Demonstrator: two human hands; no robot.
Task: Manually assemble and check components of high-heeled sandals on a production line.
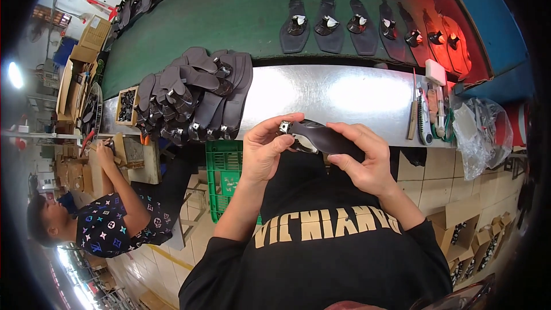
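Note:
Between my two hands is a dark sandal (330,139), held level in front of my chest at the near edge of the metal worktop. My left hand (263,150) pinches its strap end, where a shiny silver buckle-like piece (284,127) shows by the fingertips. Wrapped round the other end of the sole is my right hand (367,158), thumb below and fingers above. A large pile of similar dark sandals (192,95) lies to the left on the worktop.
A green conveyor belt (241,17) beyond carries a row of sandals (328,23) rightward into a red-lit tunnel. Knives and brushes (425,109) and a plastic bag (479,138) lie at right. A green crate (222,178) stands below; a co-worker (115,218) works at left.

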